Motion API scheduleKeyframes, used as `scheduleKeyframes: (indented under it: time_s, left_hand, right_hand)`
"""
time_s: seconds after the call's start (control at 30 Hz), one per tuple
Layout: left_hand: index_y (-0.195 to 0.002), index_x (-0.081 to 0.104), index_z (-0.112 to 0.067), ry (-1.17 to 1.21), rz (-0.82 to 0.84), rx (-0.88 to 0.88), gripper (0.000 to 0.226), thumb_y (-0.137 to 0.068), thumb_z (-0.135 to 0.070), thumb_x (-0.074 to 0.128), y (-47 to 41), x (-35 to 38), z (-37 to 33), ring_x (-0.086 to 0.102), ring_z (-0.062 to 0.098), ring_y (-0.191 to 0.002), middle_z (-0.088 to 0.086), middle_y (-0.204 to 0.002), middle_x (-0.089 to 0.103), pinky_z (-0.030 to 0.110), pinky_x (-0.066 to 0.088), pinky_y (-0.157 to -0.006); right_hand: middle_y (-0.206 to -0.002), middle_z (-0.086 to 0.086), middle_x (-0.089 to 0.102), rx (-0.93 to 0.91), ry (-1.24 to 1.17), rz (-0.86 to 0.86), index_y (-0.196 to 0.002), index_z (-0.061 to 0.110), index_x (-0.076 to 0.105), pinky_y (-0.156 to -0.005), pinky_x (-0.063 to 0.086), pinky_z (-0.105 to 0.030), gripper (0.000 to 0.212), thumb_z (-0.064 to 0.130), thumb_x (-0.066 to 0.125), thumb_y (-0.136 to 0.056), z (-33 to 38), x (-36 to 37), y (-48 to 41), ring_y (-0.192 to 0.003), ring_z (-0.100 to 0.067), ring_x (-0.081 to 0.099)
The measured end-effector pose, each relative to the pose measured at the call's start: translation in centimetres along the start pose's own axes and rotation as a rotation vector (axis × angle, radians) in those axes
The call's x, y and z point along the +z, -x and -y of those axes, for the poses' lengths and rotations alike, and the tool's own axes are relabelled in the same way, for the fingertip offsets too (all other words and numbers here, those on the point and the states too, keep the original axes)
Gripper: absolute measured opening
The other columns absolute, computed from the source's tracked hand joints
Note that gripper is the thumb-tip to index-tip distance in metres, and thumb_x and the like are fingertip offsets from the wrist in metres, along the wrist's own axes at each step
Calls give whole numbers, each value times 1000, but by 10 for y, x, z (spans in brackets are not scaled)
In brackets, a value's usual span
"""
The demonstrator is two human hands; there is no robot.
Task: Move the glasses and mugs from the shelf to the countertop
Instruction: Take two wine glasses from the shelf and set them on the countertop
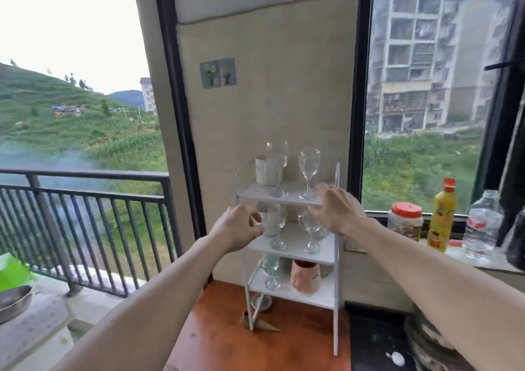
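My left hand [237, 226] curls, empty, beside the middle-tier glasses [277, 226]. The shelf [292, 194] looks full: a white mug [264, 171] and two glasses up top, a pink mug [305, 276] below. My right hand [336, 210] spreads open, holding nothing. The countertop [255, 345] seems bare of glassware, so nothing's moved yet.

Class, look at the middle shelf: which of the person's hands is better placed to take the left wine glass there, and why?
Probably the left hand: its curled fingers sit right beside the left wine glass, while the right hand hovers open near the right one.
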State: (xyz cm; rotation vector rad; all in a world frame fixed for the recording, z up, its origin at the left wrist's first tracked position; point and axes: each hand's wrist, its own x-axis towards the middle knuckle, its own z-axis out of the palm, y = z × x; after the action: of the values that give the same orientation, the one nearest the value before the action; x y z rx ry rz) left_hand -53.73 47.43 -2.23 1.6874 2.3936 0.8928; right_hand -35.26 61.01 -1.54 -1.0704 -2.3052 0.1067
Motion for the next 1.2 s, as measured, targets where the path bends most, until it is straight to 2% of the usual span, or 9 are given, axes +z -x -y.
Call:
scheduleKeyframes:
  time_s: [0.13, 0.3, 0.37, 0.47, 0.6, 0.73, 0.9, 1.13, 1.2]
  left_hand:
    - [-95, 66, -10, 340, 34, -53, 16, -85, -22, 69, -61, 4, 6, 66, 18, -73, 7, -83, 71, 27, 52, -66]
    - [-108, 60, -9, 638, -16, -87, 24, -87, -18, 68, -127, 14, 8, 64, 18, -76, 10, -90, 66, 25, 53, -62]
    - [-116, 57, -10, 680, -41, -90, 34, -86, -22, 68, -148, 23, 10, 65, 23, -88, 10, -98, 66, 34, 53, -77]
    - [-124, 51, -14, 704, -66, -86, 45, -85, -29, 68, -173, 33, 11, 65, 27, -100, 11, -108, 67, 44, 52, -92]
    - [-119, 52, -16, 774, -68, -42, 43, -82, -31, 71, -194, 42, 5, 68, 25, -87, 13, -98, 71, 42, 53, -84]
    - [-102, 51, -24, 876, -71, 7, 27, -84, -28, 70, -207, 50, -1, 61, 22, -73, 13, -83, 67, 38, 50, -70]
    - [-94, 48, -30, 966, 75, 82, 23, -88, -25, 68, -209, 50, 4, 65, 17, -71, 5, -84, 67, 28, 46, -64]
    - [-122, 48, -9, 1243, 240, 19, 35, -92, -22, 62, -194, 34, 19, 51, 20, -63, 5, -72, 49, 38, 46, -68]
    - [-115, 52, -10, 1304, 315, 28, 27, -93, -22, 60, -183, 28, 22, 49, 19, -61, 5, -74, 47, 38, 47, -68]
  right_hand:
    - [-118, -14, 61, 229, -296, -129, -126, 5, 47, -75, 40, -33, 44, 28, 59, -90, -1, 32, -46, -97, -30, 58]
    - [-94, -3, 58, 438, -615, -214, -121, 10, 46, -57, 36, -28, 37, 20, 59, -88, -5, 65, -92, -73, -14, 51]
    - [-85, 1, 56, 433, -662, -235, -119, 15, 47, -53, 35, -22, 35, 18, 60, -87, -10, 73, -102, -68, -8, 50]
    - [-76, -1, 57, 411, -707, -226, -108, 21, 46, -60, 49, -35, 30, 20, 66, -86, -17, 76, -112, -69, -23, 58]
    - [-87, -17, 70, 398, -716, -220, -93, 25, 47, -64, 53, -43, 22, 20, 68, -86, -21, 81, -119, -72, -31, 65]
    - [-86, -18, 71, 421, -751, -229, -93, 29, 48, -70, 55, -50, 23, 16, 67, -87, -20, 84, -119, -82, -38, 68]
    - [-83, -20, 70, 464, -863, -198, -106, 21, 54, -58, 53, -37, 24, 7, 64, -90, -16, 79, -115, -69, -24, 66]
    - [-81, -10, 66, 546, -1078, -116, -118, 15, 49, -46, 50, -21, 34, -6, 56, -91, -4, 56, -86, -69, -17, 67]
    - [-81, -10, 67, 562, -1152, -122, -116, 15, 51, -49, 52, -21, 33, -6, 55, -91, -2, 48, -69, -69, -17, 69]
